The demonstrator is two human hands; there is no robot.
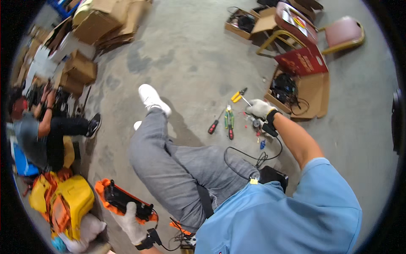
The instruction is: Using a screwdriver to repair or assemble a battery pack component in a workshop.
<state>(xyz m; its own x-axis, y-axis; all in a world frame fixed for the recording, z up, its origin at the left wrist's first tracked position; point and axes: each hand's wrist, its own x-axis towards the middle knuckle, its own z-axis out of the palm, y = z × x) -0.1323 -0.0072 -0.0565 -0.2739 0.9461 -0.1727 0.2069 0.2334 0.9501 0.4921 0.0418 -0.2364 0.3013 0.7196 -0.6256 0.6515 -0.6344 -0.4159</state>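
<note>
My left hand (129, 220), in a pale work glove, grips an orange plastic housing (101, 188) with a black part (120, 197) and a cable, beside my leg at lower left. My right hand (262, 109), also gloved, is closed on a screwdriver (246, 101), its thin shaft pointing toward yellow-handled pliers (237, 96) on the floor. Green-handled pliers (229, 120) and a red-black screwdriver (213, 127) lie left of that hand. Below it are a metal part (256, 124) and small red and blue (262, 144) pieces, too small to name.
A co-worker (29, 135) sits at left, near yellow and orange plastic shells (80, 197) and stacked cardboard boxes (114, 21). An open box of black cables (313, 99), another box (237, 27) and padded chairs (342, 31) stand at upper right. Concrete floor (177, 55) lies ahead.
</note>
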